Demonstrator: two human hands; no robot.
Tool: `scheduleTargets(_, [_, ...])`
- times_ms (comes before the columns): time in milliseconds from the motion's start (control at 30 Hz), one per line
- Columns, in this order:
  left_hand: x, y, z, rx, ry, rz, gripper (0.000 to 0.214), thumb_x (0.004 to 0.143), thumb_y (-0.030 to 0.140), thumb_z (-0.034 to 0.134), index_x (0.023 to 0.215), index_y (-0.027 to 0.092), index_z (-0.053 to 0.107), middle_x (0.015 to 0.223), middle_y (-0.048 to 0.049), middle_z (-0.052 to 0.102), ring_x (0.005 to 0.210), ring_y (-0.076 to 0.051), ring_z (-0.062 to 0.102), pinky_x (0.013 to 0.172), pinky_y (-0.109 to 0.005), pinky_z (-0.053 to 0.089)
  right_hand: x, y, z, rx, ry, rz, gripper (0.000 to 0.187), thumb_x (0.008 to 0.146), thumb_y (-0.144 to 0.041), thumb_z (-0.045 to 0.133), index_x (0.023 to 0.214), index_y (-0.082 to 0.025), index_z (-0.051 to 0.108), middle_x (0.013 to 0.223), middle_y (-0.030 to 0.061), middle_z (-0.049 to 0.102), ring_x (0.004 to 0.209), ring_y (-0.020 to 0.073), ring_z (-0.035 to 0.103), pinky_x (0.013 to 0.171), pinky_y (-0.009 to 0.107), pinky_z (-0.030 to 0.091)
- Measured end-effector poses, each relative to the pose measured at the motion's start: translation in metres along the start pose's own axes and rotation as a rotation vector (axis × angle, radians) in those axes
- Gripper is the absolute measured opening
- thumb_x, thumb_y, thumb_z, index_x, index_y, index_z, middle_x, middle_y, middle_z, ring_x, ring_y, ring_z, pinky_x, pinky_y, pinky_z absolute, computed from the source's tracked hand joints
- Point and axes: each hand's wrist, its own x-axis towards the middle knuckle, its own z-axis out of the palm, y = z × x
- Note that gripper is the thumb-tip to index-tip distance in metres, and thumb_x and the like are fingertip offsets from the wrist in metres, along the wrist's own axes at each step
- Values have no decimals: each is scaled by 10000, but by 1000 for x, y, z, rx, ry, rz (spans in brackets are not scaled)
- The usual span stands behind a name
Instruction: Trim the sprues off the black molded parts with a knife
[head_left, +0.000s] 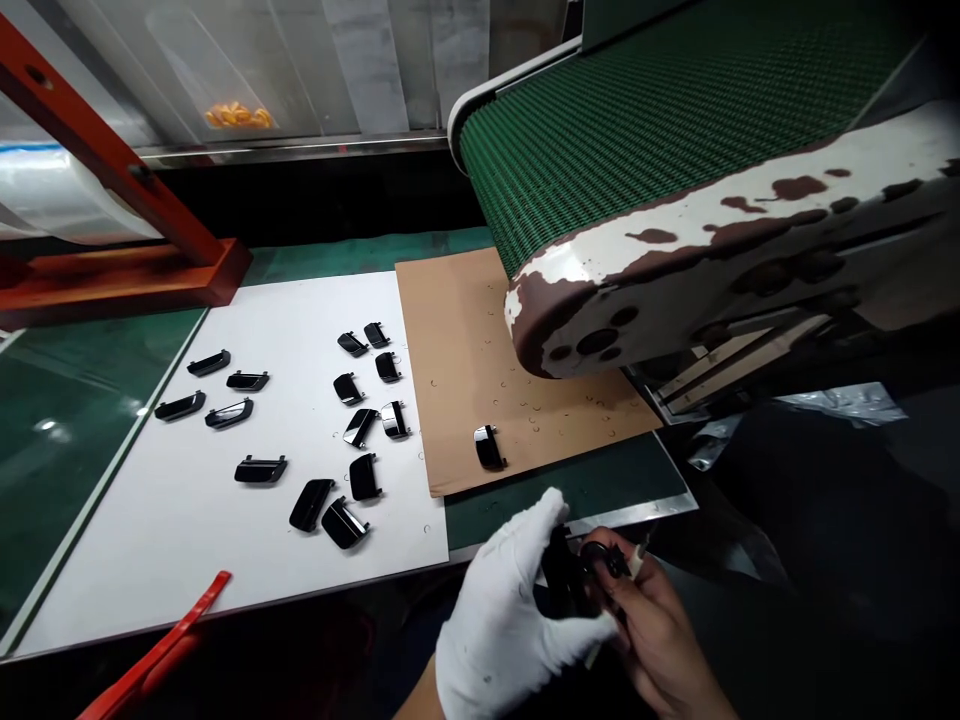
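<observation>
My left hand (pixel 510 610), in a white glove, curls its fingers and thumb around a glossy black plastic part (pixel 559 565) in front of the table edge. Close against it is my bare right hand (pixel 656 625), fingers closed on a slim pale-handled tool (pixel 638 561) with a thin dark tip. A black curved loop (pixel 600 552) shows at the right fingertips; what it belongs to I cannot make out. Much of the held part is in shadow and behind the fingers. One similar black part (pixel 489 448) lies on the brown cardboard (pixel 465 340) just beyond my hands.
Several glossy black parts (pixel 364 477) lie spread over a white sheet (pixel 187 540). A green conveyor belt (pixel 660 130) overhangs the cardboard, which carries small curled scraps. At left stand an orange metal frame (pixel 217 270) and a clear film roll (pixel 60 195). A red strip (pixel 172 635) juts up front left.
</observation>
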Motion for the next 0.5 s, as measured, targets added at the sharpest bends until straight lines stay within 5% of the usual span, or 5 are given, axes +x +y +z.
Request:
scheduleTargets(300, [-1,-5,-2,125,-1,144,893,780,391,776,1487,236,252,1300,-127,626,1194,-296,604,1011,-421,530,1,-3,-2,-61,-15,-34,461,507,-548,878,778,-200,744,511,9,609,347,22,321,334,142,192])
scheduleTargets(400, [0,-8,-3,179,24,127,860,780,360,779,1472,226,286,1289,-132,632,1179,-304,614,988,-433,547,5,-14,-5,-89,-21,-92,438,607,-578,821,798,-192,746,583,28,652,335,-1,307,340,143,185])
scheduleTargets(500, [1,-15,-4,255,2,137,875,786,297,778,1484,227,255,1333,-146,600,1210,-320,590,1000,-467,533,7,-24,-12,-225,-33,-253,435,741,-612,701,902,-211,748,575,38,653,412,75,475,356,162,252])
